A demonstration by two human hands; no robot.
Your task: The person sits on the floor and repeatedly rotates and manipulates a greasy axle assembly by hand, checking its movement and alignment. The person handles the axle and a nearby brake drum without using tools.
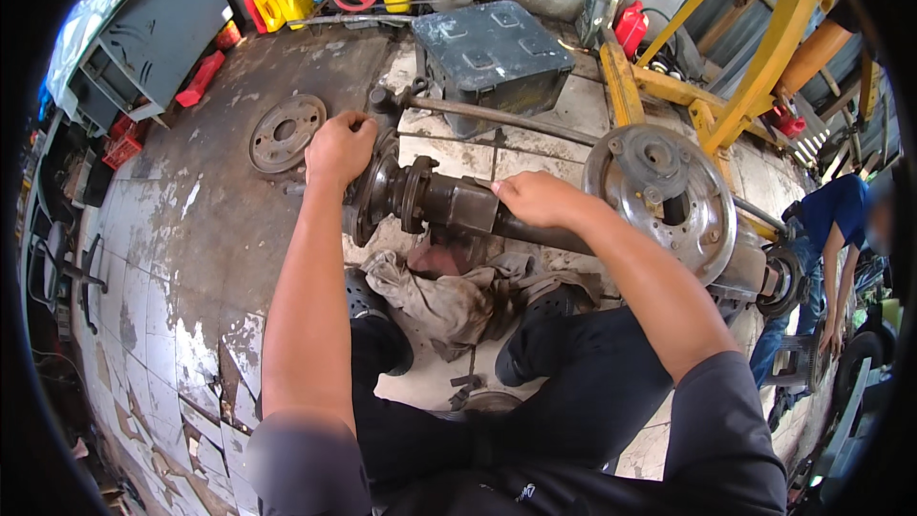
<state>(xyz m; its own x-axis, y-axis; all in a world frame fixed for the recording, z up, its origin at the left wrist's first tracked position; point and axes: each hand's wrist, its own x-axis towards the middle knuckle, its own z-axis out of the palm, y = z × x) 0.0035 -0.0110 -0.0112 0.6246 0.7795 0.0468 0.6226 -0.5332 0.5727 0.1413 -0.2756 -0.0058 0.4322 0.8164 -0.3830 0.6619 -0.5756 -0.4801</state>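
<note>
While left hand [338, 149] curls by hub [365, 207], right hand [542, 199] touches axle [468, 207]

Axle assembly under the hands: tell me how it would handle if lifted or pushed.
The axle assembly is probably heavy and stiff, being thick metal. Its dark, shiny patches may be slick to grip. The round flanges suggest it could roll if nothing braces it.

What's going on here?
A person has both bare hands at a greasy axle assembly: the left hand at its flanged end, the right hand on the tube. A round metal plate stands at right. A dirty cloth lies between the person's feet. A co-worker bends over at far right.
</note>
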